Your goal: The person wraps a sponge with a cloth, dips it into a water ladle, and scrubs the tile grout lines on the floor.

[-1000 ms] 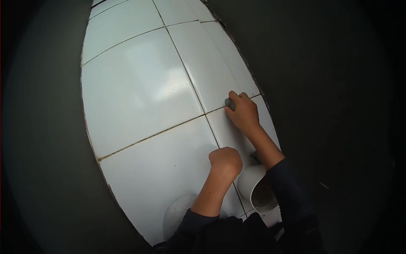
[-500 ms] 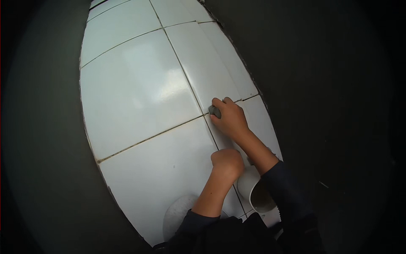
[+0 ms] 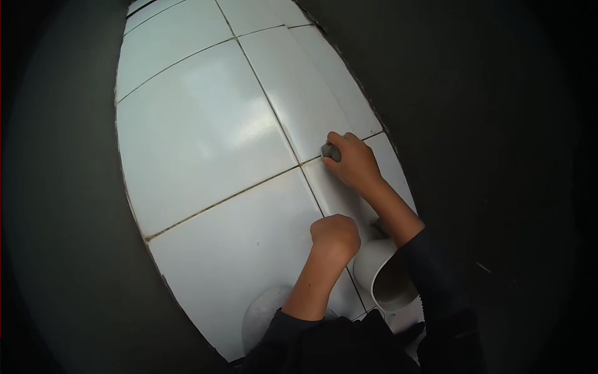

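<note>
At the far left a dark grey surface (image 3: 68,187) borders the white tiles (image 3: 193,137), which are divided by thin, brownish grout lines. One grout line (image 3: 224,201) slants up from the left edge, crosses another near the middle and goes on to the right edge. Low down, a pale rounded object (image 3: 256,315) shows partly behind the dark left sleeve (image 3: 288,327). The left hand (image 3: 335,235) is bent at the wrist over the tiles; its fingers are out of sight beneath it, so I cannot tell whether they are spread or hold anything. Farther up, a small grey lump (image 3: 331,152) lies along the slanting grout line, just right of the crossing. The right hand (image 3: 357,163) grips it, thumb on the near side and fingers curled narrowly around the far side. Below that forearm a white container (image 3: 372,260) has its round mouth turned to the lower right, partly covered by the right sleeve (image 3: 436,274). Farther right, a thin pale streak (image 3: 483,267) marks the dark area.
</note>
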Motion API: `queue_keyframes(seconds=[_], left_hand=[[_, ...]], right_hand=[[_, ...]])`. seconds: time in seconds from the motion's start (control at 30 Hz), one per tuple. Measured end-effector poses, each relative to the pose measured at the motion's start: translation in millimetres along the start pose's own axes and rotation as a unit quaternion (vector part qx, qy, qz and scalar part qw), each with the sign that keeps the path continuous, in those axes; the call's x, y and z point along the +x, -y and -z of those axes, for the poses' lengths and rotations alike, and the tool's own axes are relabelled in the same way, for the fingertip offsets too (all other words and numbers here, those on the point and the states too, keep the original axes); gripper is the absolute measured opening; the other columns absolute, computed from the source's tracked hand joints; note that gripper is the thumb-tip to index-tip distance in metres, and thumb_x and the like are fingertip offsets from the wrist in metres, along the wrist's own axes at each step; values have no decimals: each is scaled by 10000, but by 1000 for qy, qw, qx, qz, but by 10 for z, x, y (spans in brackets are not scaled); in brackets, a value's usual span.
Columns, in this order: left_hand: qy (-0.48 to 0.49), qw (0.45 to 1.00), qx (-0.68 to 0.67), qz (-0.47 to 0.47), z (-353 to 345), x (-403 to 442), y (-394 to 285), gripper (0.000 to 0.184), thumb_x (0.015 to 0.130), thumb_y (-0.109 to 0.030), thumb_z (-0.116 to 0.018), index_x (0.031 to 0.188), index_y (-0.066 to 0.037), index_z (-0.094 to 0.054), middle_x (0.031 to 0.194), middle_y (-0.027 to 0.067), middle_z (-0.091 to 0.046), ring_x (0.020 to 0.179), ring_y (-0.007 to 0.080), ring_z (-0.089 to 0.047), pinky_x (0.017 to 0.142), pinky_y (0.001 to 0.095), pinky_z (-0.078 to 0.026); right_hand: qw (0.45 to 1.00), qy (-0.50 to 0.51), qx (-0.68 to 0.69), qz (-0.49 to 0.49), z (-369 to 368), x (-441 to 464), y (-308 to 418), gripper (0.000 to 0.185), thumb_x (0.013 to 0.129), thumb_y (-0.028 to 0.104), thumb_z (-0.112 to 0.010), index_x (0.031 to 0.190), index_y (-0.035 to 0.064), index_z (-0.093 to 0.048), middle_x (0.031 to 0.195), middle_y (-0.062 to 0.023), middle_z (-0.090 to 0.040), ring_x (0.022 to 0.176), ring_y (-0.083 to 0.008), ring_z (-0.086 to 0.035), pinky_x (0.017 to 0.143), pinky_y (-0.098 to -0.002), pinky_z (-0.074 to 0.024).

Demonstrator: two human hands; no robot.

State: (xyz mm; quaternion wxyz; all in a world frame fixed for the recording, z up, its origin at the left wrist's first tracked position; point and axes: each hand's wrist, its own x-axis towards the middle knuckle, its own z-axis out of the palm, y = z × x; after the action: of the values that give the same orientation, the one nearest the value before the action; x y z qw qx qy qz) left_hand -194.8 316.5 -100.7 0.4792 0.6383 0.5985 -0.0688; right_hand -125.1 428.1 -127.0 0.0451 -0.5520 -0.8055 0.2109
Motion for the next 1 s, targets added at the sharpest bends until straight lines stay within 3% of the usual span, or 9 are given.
queue_keyframes(seconds=[0.1,0.17,0.2,0.3,0.53,0.67,0.8,1.0], left_hand=[[32,999,-15,36,73,-16,-15,283,855,-181,-474,860,-30,-714,903,161,-693,864,312,-674,742,404,-534],[29,1000,-7,0,30,19,-53,297,868,-190,-464,858,-27,-713,903,162,-693,868,315,-672,744,408,-534],[29,1000,-7,-4,13,34,-82,297,868,-190,-464,858,-27,-713,903,162,-693,868,315,-672,744,408,-534],[16,1000,-8,-5,-17,54,-91,298,870,-189,-461,861,-27,-711,908,165,-692,865,317,-671,750,405,-534],[36,999,-6,-5,13,27,-108,304,872,-198,-460,887,-20,-706,932,169,-690,876,321,-669,775,407,-532],[-3,999,-3,-37,-83,75,-98,301,871,-195,-461,870,-21,-707,907,163,-690,858,318,-668,761,407,-531],[41,999,-10,-2,41,4,-40,307,876,-200,-458,887,-16,-704,916,164,-688,871,315,-667,772,408,-531],[25,999,-16,-26,3,56,-122,306,878,-202,-459,878,-21,-705,916,166,-687,860,319,-665,763,415,-527]], right_hand=[[998,-40,-38,-35,146,140,-455,319,768,149,-709,1050,90,-571,919,-149,-575,834,-326,-619,740,-422,-510],[997,-52,-32,-46,187,158,-586,320,768,153,-705,1054,93,-575,918,-150,-577,824,-327,-619,738,-423,-508],[997,-54,-35,-48,172,130,-517,320,768,153,-705,1054,93,-575,918,-150,-577,824,-327,-619,738,-423,-508],[997,-28,-10,67,-50,-28,-80,303,765,144,-698,1041,96,-580,920,-145,-583,809,-322,-616,724,-419,-508],[996,-67,-47,-24,145,119,-410,310,746,146,-712,1030,92,-600,920,-129,-597,837,-308,-624,736,-411,-507],[997,-26,-47,56,-39,21,-57,311,758,131,-702,1046,87,-594,917,-145,-580,839,-317,-625,745,-416,-518],[998,-63,-29,-8,111,109,-422,309,763,145,-704,1047,89,-595,912,-131,-590,819,-314,-626,734,-401,-516],[998,-32,-47,30,67,74,-285,304,766,167,-707,1044,89,-615,923,-135,-594,845,-311,-622,753,-399,-512]])
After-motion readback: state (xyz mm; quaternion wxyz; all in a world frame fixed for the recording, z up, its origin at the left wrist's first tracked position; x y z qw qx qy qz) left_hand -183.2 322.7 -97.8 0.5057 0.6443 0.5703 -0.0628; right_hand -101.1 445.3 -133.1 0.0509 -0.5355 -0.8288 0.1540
